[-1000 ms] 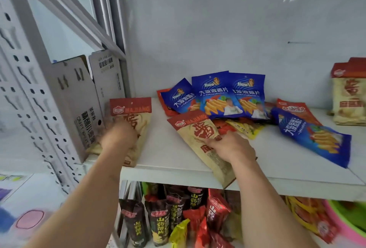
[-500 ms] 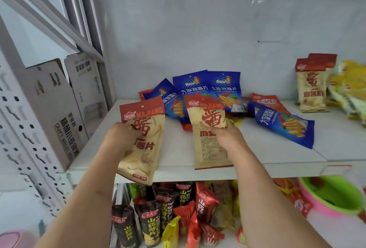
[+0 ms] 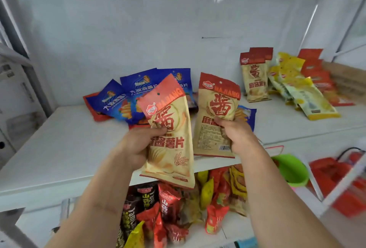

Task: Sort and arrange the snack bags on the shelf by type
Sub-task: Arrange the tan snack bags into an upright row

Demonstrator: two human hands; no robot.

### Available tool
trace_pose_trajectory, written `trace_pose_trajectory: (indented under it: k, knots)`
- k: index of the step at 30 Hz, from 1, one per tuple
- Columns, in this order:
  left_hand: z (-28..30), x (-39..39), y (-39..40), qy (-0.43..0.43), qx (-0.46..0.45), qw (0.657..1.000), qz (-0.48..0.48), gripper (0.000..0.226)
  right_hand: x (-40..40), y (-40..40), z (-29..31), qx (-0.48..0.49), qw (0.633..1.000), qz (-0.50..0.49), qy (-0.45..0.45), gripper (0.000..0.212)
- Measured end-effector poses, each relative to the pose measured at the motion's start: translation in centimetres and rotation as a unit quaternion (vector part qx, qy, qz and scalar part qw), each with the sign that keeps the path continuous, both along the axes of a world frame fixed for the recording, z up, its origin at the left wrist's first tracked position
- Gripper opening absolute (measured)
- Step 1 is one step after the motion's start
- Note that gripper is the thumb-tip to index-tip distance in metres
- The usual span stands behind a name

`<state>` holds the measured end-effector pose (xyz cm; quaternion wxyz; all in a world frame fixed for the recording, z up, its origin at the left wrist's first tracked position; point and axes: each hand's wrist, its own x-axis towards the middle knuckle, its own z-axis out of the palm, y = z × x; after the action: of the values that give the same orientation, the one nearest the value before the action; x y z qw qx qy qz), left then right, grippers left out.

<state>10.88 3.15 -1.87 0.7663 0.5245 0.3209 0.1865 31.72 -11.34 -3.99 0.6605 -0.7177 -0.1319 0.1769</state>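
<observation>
We are holding two Majiang chip bags up in front of the shelf (image 3: 59,139). Our left hand (image 3: 136,146) is gripping one tan-and-red bag (image 3: 170,139) by its middle, thumb across the front, and the bag is tilting to the right. Our right hand (image 3: 235,135) is pinching the second Majiang bag (image 3: 215,117) at mid-height, holding it fairly upright. Both bags are hanging in the air, above the shelf's front edge.

Beyond our right hand, the matching stack of Majiang bags (image 3: 255,77) is leaning against the back wall, just beside the yellow bags (image 3: 301,93). That is likely where these two are heading. Behind our left hand, the blue chip bags (image 3: 138,97) are lying in a loose heap.

The risks as we see them: a slick, puffy bag slipping from a mid-body grip and dropping toward the snacks on the lower shelf (image 3: 172,208); or, setting both down at once, we are knocking the leaning stack over into the yellow bags and mixing the types.
</observation>
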Motion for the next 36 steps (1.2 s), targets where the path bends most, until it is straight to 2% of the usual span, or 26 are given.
trace_pose_trajectory:
  k: [7, 12, 18, 26, 30, 36]
  knots:
    - [0.3, 9.3, -7.1, 0.013, -0.03, 0.998, -0.06, 0.015, 7.6, -7.6, 0.9, 0.018, 1.0, 0.009, -0.005, 0.02]
    - [0.4, 15.4, -11.7, -0.047, 0.007, 0.998, -0.05, 0.018, 13.1, -11.9, 1.4, 0.036, 0.999, -0.009, -0.004, 0.022]
    - [0.5, 21.3, -15.5, -0.053, 0.023, 0.998, -0.037, 0.023, 18.8, -15.1, 1.3, 0.047, 0.999, -0.027, -0.009, 0.017]
    - [0.8, 29.8, -16.7, -0.066, 0.008, 0.996, -0.059, 0.026, 27.0, -15.4, 2.1, 0.051, 0.996, -0.062, -0.034, 0.022]
    - [1.1, 34.3, -16.3, -0.075, 0.01, 0.994, -0.073, 0.027, 31.1, -14.4, 2.4, 0.024, 0.997, -0.052, -0.057, 0.048]
    - [0.8, 39.3, -15.7, -0.05, 0.019, 0.996, -0.068, 0.016, 35.1, -12.4, 2.8, -0.013, 0.998, -0.037, -0.059, 0.029]
